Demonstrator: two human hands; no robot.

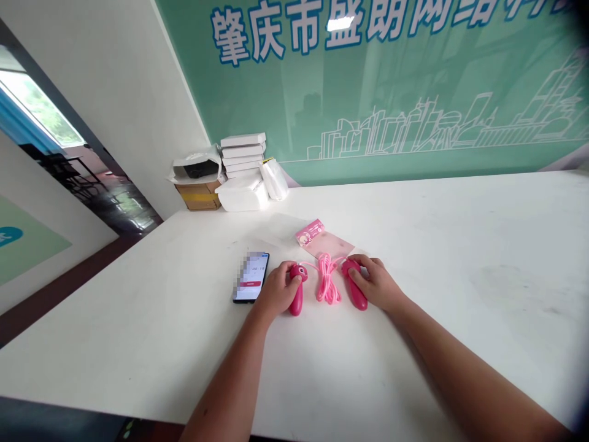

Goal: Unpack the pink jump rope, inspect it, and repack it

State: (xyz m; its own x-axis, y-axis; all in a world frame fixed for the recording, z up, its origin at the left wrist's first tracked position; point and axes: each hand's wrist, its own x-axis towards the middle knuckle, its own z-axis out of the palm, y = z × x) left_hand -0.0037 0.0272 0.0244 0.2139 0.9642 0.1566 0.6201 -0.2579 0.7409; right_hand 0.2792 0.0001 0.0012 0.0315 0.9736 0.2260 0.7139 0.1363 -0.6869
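Observation:
A pink skipping rope lies on the white table, its cord bundled between two dark pink handles. My left hand is closed round the upper part of the left handle, which has a small face on its head. Around the top of the right handle the fingers of my right hand are wrapped. Both handles rest on or just above the tabletop; I cannot tell which. Just behind the cord lies a clear plastic bag with a pink printed header card.
Left of my left hand a phone lies with its screen lit. At the table's back left stand a cardboard box, a stack of white boxes and white wrapped packages. A green printed wall rises behind the white table.

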